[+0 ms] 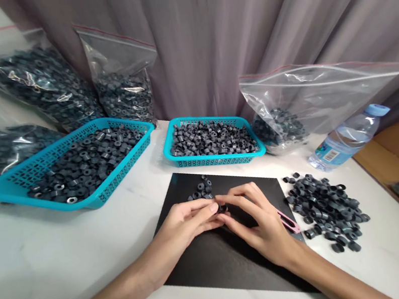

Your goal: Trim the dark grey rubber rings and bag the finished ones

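Note:
My left hand (188, 220) and my right hand (255, 219) meet over a black mat (211, 265) on the white table. Their fingertips pinch one small black ring (222, 208) between them. A pink tool (290, 221) lies under the right hand and pokes out beside its palm. A small cluster of black rings (201, 190) sits on the mat just beyond the fingers. A loose pile of black rings (326, 207) lies on the table to the right of the mat.
Two teal baskets of black rings stand behind the mat, a large one (17, 182) at left and a smaller one (216, 158) in the middle. Several clear bags of rings (121, 81) lean at the back. A water bottle (350, 137) lies at right.

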Demonstrator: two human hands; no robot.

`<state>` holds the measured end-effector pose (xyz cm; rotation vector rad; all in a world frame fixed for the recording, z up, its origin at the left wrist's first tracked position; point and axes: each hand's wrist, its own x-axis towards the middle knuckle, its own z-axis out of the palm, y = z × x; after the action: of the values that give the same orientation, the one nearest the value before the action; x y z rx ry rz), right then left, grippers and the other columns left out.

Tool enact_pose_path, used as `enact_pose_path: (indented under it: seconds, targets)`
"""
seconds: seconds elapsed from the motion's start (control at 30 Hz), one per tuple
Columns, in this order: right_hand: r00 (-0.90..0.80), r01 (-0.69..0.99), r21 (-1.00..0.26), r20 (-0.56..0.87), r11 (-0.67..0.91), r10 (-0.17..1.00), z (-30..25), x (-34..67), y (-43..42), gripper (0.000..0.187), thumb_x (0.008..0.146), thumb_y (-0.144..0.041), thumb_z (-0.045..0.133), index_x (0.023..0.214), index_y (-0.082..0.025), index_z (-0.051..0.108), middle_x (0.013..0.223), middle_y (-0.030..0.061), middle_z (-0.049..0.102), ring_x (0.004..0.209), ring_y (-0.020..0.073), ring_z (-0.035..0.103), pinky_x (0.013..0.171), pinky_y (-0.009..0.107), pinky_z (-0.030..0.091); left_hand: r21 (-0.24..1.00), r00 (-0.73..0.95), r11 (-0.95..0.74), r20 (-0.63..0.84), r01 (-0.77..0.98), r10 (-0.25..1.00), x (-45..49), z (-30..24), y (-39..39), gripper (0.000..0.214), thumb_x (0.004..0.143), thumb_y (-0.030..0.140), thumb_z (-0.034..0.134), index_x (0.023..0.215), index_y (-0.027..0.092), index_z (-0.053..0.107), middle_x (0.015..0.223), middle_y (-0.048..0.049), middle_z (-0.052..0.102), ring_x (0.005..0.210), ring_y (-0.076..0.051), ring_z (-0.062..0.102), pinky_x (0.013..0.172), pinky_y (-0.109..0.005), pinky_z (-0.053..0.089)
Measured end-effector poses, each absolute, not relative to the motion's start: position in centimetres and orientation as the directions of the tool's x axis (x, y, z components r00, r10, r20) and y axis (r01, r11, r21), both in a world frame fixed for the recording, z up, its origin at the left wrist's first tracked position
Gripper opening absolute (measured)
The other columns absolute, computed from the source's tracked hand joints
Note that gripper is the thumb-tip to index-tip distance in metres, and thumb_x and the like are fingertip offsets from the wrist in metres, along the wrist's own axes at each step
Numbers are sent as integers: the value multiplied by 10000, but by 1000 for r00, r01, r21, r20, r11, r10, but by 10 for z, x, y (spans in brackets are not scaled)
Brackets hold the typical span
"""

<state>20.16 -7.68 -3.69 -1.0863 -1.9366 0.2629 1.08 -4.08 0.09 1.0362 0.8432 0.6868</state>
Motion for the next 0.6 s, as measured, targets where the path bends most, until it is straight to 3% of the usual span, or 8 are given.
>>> enact_pose_path:
  seconds: [0.07,0.23,0.37,0.5,0.6]
  targets:
    - [-186,570,-584,593,578,783,-38,202,-76,339,960,-178,603,1293,-237,571,1095,73,585,985,208,577,847,373,508,919,505,383,-288,-94,814,11,2,-40,256,923,320,664,1089,145,751,1108,-78,769,1136,-260,685,1058,-373,520]
    - [-48,538,-677,570,502,820,-39,201,-72,96,972,-147,530,1032,-206,576,945,48,596,874,190,582,763,344,504,916,465,383,-291,-117,837,7,5,-35,244,911,322,681,1084,164,749,1150,-85,762,1171,-268,671,1062,-357,508]
    - [-246,594,-590,515,547,821,-37,199,-71,191,957,-168,563,1142,-204,589,1073,79,623,992,221,572,860,384,512,931,422,328,-235,-162,876,1,7,-29,208,922,316,664,1073,193,737,1170,-66,757,1207,-251,651,1073,-336,491]
    - [-499,603,-433,451,670,740,-33,198,-72,379,984,-178,535,1354,-258,553,1283,88,610,1128,241,540,947,420,518,931,399,314,-220,-188,890,-3,7,-26,195,931,296,650,1072,182,721,1162,-74,761,1216,-248,645,1098,-342,468]
    - [-591,588,-355,425,727,685,-33,198,-73,404,988,-172,534,1376,-281,556,1356,73,600,1189,249,525,979,439,518,930,394,313,-219,-191,893,-4,8,-27,219,934,313,650,1100,180,704,1184,-80,754,1225,-249,640,1107,-347,458]
